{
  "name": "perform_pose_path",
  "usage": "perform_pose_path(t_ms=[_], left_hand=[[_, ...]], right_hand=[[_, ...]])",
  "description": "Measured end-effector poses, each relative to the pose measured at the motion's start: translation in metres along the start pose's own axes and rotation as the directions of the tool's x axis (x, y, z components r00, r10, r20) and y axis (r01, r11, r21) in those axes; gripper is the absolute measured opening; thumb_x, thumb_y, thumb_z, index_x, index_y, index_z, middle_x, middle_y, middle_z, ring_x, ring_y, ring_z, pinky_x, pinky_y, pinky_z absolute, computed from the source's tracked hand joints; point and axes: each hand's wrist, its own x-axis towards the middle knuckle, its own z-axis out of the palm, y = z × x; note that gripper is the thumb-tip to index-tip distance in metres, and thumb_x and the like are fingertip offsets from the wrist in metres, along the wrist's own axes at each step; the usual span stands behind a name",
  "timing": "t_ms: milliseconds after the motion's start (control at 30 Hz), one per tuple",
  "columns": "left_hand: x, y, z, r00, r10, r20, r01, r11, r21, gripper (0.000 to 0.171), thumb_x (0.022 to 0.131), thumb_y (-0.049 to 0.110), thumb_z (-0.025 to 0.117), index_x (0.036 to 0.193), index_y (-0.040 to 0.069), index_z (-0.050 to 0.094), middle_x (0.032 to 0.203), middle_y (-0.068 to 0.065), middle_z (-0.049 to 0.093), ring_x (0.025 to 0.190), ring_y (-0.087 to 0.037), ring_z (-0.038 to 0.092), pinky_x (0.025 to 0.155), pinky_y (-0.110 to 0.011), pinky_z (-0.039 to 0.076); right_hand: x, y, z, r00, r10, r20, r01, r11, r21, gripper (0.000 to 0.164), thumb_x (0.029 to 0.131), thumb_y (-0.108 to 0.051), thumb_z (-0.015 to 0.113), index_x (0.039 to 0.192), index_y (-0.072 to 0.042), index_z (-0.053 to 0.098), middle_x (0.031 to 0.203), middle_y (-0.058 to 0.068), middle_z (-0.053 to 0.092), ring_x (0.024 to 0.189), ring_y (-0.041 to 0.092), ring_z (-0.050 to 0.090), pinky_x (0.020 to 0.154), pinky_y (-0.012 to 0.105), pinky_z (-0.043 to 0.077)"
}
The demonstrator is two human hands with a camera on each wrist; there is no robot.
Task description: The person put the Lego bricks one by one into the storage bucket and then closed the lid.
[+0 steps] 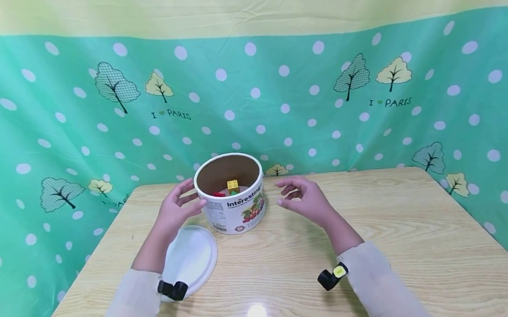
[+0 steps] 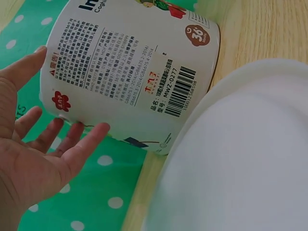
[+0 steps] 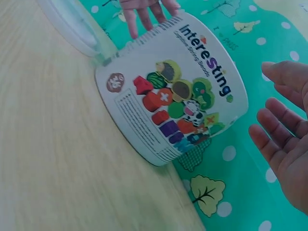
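Note:
A white round bucket [image 1: 215,215] with "Interesting" printed on its side stands uncovered on the table. Inside it I see a yellow block [image 1: 232,184] and a red piece [image 1: 219,195]; the near wall hides the rest. My left hand [image 1: 174,206] is at the bucket's left side, fingers spread, the thumb close to the rim; whether it touches, I cannot tell. To the right of the bucket, apart from it, my right hand [image 1: 306,199] has loosely bent fingers and holds nothing. A white round lid [image 1: 190,256] lies flat under my left forearm.
The wooden table [image 1: 418,225] extends to both sides and toward me. Behind it hangs a green dotted cloth [image 1: 256,124] with tree prints, close to the bucket's back. A dark wrist camera [image 1: 329,279] sits on the right sleeve, another on the left.

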Motion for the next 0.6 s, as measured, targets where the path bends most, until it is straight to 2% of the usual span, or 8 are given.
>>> perform_pose_path(t_ms=[133,267,467,600], left_hand=[[-0.009,0.000,-0.004,1.000,0.029,-0.011,-0.028,0.999,0.020,0.083,0.085,0.022,0.078,0.153,0.014,0.031,0.150,-0.014,0.036,0.135,-0.035,0.040,0.086,-0.030,0.056],[-0.018,0.000,-0.008,0.999,0.045,-0.022,-0.044,0.998,0.050,0.084,0.084,0.027,0.079,0.152,0.015,0.032,0.149,-0.011,0.038,0.133,-0.032,0.043,0.088,-0.026,0.054],[-0.031,-0.001,-0.014,0.997,0.074,-0.030,-0.071,0.995,0.076,0.080,0.084,0.026,0.078,0.151,0.015,0.035,0.149,-0.010,0.040,0.132,-0.030,0.044,0.090,-0.020,0.051],[-0.039,0.000,-0.017,0.995,0.096,-0.033,-0.094,0.994,0.059,0.076,0.085,0.022,0.078,0.149,0.013,0.038,0.148,-0.011,0.040,0.130,-0.029,0.046,0.089,-0.019,0.052]], right_hand=[[-0.007,0.001,0.006,1.000,-0.002,0.010,0.002,1.000,0.031,0.041,0.082,-0.005,0.078,0.120,0.000,0.064,0.115,0.014,0.061,0.101,0.034,0.060,0.089,0.043,0.054],[-0.013,0.000,0.011,1.000,0.009,0.027,-0.011,0.998,0.058,0.041,0.082,-0.003,0.077,0.121,0.000,0.064,0.115,0.014,0.059,0.103,0.040,0.058,0.090,0.045,0.054],[-0.019,-0.010,0.021,0.999,0.019,0.032,-0.022,0.997,0.078,0.042,0.081,-0.001,0.078,0.121,0.000,0.064,0.120,0.016,0.057,0.105,0.037,0.057,0.091,0.046,0.053],[-0.022,-0.008,0.027,1.000,-0.001,0.028,-0.001,0.998,0.066,0.040,0.080,-0.002,0.079,0.118,-0.007,0.067,0.122,0.008,0.057,0.104,0.033,0.058,0.089,0.039,0.055]])
